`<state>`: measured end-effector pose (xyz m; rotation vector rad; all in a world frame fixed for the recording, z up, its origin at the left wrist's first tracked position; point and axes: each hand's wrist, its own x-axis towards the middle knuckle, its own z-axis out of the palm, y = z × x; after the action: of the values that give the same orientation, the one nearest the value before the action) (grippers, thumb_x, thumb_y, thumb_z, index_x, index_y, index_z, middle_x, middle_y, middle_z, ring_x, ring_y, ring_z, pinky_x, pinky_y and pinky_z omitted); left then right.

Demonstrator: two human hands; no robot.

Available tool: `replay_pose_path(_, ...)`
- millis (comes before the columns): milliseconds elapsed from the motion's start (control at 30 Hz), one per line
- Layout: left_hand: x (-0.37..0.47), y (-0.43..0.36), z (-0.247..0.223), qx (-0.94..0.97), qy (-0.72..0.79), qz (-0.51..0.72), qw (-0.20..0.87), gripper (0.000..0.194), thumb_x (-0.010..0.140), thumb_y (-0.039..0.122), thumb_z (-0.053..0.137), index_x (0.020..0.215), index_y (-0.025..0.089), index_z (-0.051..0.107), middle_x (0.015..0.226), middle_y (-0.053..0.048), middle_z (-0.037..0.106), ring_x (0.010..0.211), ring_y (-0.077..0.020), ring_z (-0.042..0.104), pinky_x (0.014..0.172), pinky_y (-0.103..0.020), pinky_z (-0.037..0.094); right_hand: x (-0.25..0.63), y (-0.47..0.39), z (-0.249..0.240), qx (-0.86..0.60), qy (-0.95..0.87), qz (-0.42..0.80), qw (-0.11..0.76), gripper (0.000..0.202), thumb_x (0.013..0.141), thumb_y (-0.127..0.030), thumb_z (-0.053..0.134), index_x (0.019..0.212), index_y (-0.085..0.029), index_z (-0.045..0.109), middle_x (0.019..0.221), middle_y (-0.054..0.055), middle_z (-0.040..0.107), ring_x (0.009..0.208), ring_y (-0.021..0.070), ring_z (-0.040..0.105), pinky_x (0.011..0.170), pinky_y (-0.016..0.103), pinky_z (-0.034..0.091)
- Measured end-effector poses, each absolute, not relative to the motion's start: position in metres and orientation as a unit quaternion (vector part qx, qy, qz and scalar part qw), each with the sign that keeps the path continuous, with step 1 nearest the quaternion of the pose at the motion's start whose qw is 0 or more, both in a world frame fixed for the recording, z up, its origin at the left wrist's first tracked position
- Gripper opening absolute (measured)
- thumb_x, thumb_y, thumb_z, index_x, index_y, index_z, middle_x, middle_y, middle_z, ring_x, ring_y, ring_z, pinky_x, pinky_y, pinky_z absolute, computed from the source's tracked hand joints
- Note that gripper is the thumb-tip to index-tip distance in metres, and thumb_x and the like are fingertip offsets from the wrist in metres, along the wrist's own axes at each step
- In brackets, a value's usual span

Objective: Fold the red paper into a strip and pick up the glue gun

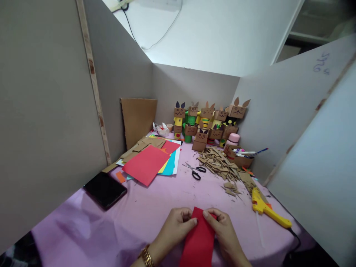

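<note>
Red paper strip point(198, 239) lies between our left hand point(175, 227) and right hand point(224, 229), low over the pink cloth point(150, 207). Each thumb closes against the fingers on an edge near its far end. It looks light, thin and easily creased, so we judge a gentle edge pinch best.
</note>
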<state>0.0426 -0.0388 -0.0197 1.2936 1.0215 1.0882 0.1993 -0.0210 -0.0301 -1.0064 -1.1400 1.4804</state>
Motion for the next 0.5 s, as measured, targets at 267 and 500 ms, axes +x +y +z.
replay_pose_path(267,0.0424,-0.0409,-0.0188,0.568,0.46,0.447,0.516,0.032,0.068,0.044,0.063,0.056,0.017,0.05,0.051,0.005,0.043,0.049,-0.0096,0.034,0.046,-0.022,0.023,0.1989,-0.0206,-0.0304,-0.409,-0.441,0.6,0.528,0.031,0.063,-0.046,0.075,0.064,-0.016,0.065,0.054,-0.003,0.059,0.049,0.0093,0.047,0.049,0.021,0.038)
replay_pose_path(500,0.0489,-0.0327,-0.019,0.57,0.47,0.465,0.488,0.033,0.073,0.047,0.058,0.064,0.016,0.054,0.058,0.003,0.049,0.055,-0.0124,0.042,0.052,-0.023,0.031,0.196,-0.0189,-0.0319,-0.401,-0.479,0.583,0.519,0.035,0.062,-0.045,0.075,0.061,-0.012,0.067,0.051,-0.001,0.058,0.048,0.0091,0.044,0.048,0.021,0.034)
